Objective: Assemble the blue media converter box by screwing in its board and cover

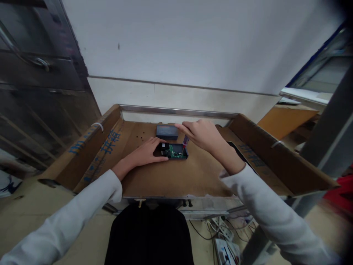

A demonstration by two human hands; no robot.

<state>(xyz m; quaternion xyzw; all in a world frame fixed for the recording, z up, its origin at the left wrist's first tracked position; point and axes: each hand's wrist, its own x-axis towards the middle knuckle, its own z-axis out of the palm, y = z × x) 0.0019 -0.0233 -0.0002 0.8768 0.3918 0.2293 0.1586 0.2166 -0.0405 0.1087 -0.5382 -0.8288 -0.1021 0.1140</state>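
Observation:
A green circuit board [175,151] sits inside a small open black case [186,154] on the cardboard. My left hand [149,151] is closed around the case's left end, thumb at the near side and fingers at the far side. From above, my right hand [202,134] grips a screwdriver [185,140] with a reddish, see-through handle. It stands nearly upright, its tip down at the right part of the board; the exact contact point is too small to make out. Just behind the case lies a dark rectangular cover [167,132]. Several tiny dark screws [140,136] are scattered to the left.
Raised cardboard flaps border the work surface [165,180] at left and right. A dark flat object [237,150] lies partly under my right forearm. Behind is a white wall [187,44], at left a metal door [35,73]. Power strips and cables [223,232] lie below.

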